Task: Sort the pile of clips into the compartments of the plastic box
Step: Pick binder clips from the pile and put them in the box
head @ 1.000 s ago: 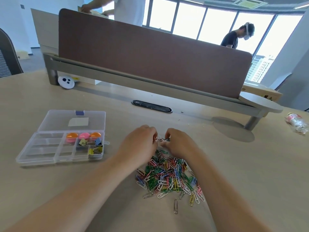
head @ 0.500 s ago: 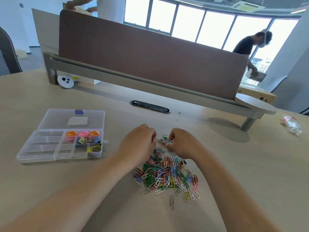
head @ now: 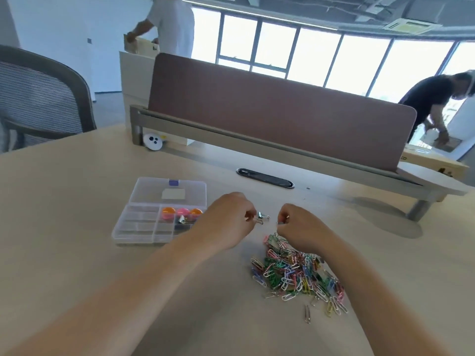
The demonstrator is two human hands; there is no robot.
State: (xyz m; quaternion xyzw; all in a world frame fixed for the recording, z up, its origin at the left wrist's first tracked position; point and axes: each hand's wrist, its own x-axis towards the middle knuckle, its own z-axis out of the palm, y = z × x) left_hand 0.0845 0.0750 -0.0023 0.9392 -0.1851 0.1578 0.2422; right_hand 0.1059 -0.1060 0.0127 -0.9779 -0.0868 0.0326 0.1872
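Left hand [head: 227, 220] pinches a small clip [head: 262, 216]. Right hand [head: 299, 226] is curled; what it holds, I cannot tell. Best carry the clip leftward to the box [head: 133, 228] and drop it among matching ones. The pile [head: 295, 274] lies beside the right wrist.

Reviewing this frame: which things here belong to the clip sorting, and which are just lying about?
Part of the job: left hand, pinching small metal clips; right hand; pile of paper clips; plastic box.
Lying about: white round gadget; office chair; desk divider; cable slot.
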